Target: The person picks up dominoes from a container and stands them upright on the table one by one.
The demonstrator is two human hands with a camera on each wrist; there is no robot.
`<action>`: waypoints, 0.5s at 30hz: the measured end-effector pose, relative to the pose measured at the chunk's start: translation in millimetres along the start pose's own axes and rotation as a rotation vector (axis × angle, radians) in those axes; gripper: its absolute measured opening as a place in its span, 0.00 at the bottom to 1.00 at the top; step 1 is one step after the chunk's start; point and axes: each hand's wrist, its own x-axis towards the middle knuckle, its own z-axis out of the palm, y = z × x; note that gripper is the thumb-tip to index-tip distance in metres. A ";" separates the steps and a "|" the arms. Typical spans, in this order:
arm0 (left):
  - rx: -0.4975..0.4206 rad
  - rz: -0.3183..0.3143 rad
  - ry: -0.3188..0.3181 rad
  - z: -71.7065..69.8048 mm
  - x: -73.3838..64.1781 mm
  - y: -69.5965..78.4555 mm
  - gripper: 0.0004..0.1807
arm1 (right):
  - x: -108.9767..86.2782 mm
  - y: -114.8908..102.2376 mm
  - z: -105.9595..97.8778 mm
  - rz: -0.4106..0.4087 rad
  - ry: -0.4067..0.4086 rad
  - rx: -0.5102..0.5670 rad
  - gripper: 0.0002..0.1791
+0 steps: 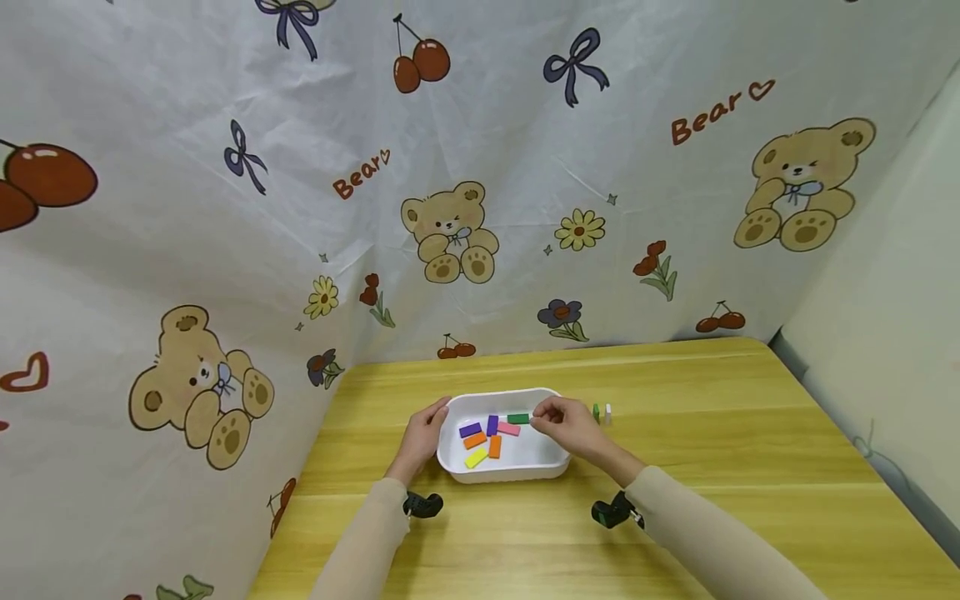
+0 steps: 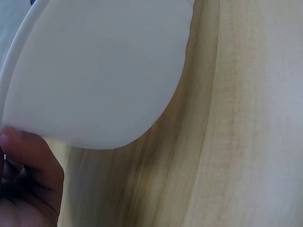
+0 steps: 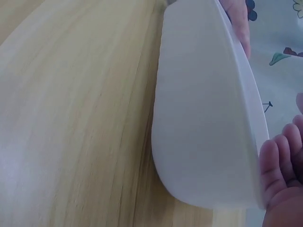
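Head view shows a white, rounded tray (image 1: 517, 474) of bright blocks (image 1: 508, 429); left grip (image 1: 422, 435) pinches it, right grip (image 1: 567, 427) I cannot tell.

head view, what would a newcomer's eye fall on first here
Probably the big bear-print cloth behind the table and along its left side. Next come the brightly coloured blocks inside the white tray on the tabletop. The left hand at the tray's left end and right hand at its right frame them.
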 end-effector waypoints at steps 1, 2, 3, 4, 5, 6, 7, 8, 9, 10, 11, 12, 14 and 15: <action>0.000 -0.002 0.003 0.1 -0.4 -0.2 0.21 | 1.1 -0.9 0.6 0.003 -0.006 -0.009 0.07; 0.003 -0.003 0.005 0.2 -0.5 -0.2 0.21 | 2.5 -2.3 0.9 0.010 -0.008 -0.017 0.07; 0.004 -0.003 0.007 0.5 -0.3 0.0 0.21 | 4.2 -3.3 1.1 0.014 -0.010 -0.025 0.07; 0.003 0.002 0.007 0.9 0.1 0.3 0.22 | 6.1 -4.6 1.0 0.017 -0.010 -0.030 0.07; 0.001 0.012 0.007 1.3 0.1 1.1 0.22 | 7.9 -5.9 0.7 0.022 -0.008 -0.036 0.07; -0.004 0.015 0.007 1.6 0.4 1.8 0.22 | 9.6 -6.9 0.4 0.026 -0.005 -0.038 0.07; -0.003 0.016 0.010 1.9 0.7 2.5 0.22 | 11.0 -8.0 0.1 0.033 -0.005 -0.037 0.07; 0.001 0.021 0.010 2.1 0.8 2.6 0.22 | 12.0 -8.7 -0.1 0.042 -0.009 -0.031 0.08; 0.001 0.019 0.011 2.3 0.6 2.8 0.22 | 12.7 -9.0 0.0 0.052 -0.014 -0.026 0.08; 0.004 0.021 0.011 2.4 0.2 2.5 0.22 | 13.1 -9.6 0.2 0.062 -0.021 -0.024 0.08; 0.008 0.019 0.012 2.3 0.0 2.1 0.22 | 13.4 -9.6 0.7 0.069 -0.028 -0.022 0.08; 0.012 0.016 0.013 2.1 -0.5 1.6 0.22 | 13.6 -9.5 1.4 0.076 -0.036 -0.022 0.08; 0.016 0.017 0.013 1.5 -1.3 0.8 0.22 | 14.0 -8.9 3.4 0.087 -0.044 -0.023 0.09; 0.012 0.012 0.011 1.1 -1.8 0.9 0.22 | 14.4 -8.7 4.4 0.090 -0.043 -0.028 0.09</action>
